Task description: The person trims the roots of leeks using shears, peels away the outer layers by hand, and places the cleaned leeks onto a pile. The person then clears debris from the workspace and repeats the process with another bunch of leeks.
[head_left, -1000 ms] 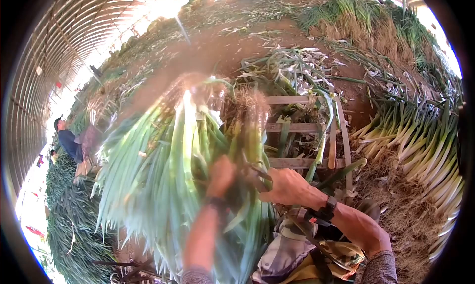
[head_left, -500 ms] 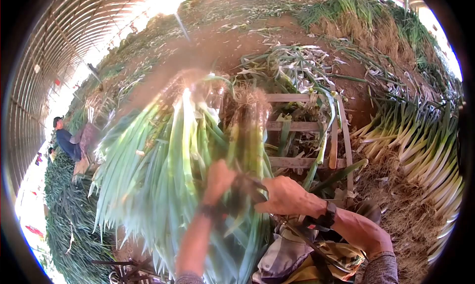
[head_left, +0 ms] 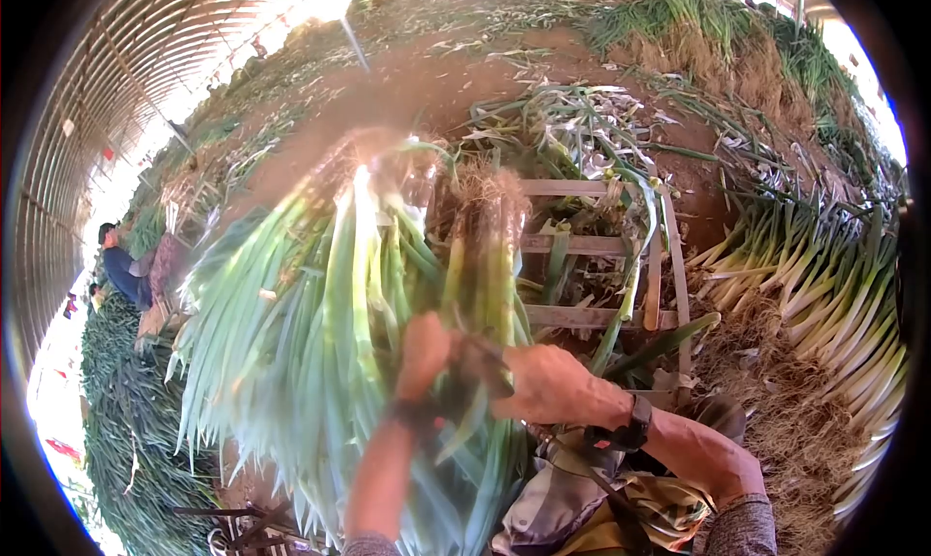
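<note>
Fingers of left hand and right hand grip blurred dark strip

Looks forward and steeply down from the person's head, in one very wide, rounded view with black corners. Sits close above the left hand and the right hand, catching both from behind, low and near the middle. Takes in the slatted frame just right of centre, with its far edge beyond the hands. Reaches out across the open ground toward the top, and bends the ribbed roof along the left rim.
</note>
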